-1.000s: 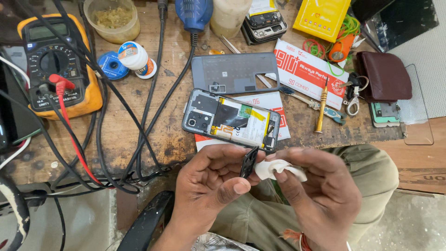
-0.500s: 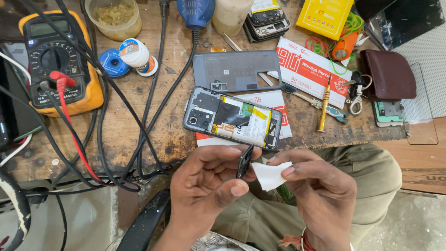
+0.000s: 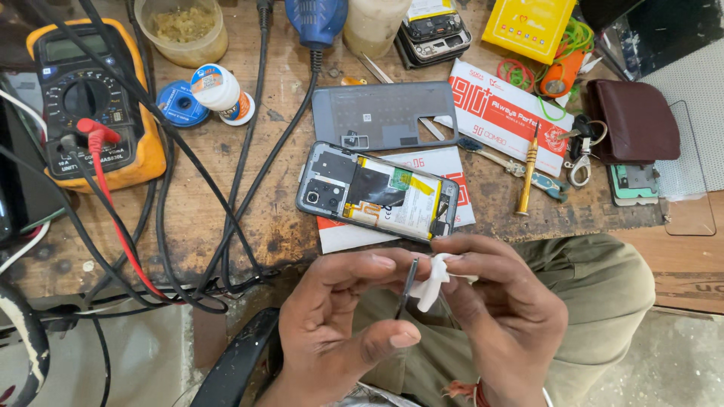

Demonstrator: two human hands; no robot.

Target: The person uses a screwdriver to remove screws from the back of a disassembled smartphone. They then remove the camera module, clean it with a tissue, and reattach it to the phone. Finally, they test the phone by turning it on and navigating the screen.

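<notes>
2 bare hands meet above the lap: the left hand pinches a thin dark metal strip upright, while the right hand presses a small white wipe against it, below the opened grey phone.

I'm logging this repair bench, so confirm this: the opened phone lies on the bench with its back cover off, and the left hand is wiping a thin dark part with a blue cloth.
One detail is wrong. The head view shows the right hand pressing a white cloth, not a blue one, against the thin dark part held by the left hand. The opened phone does lie coverless on the bench.
</notes>
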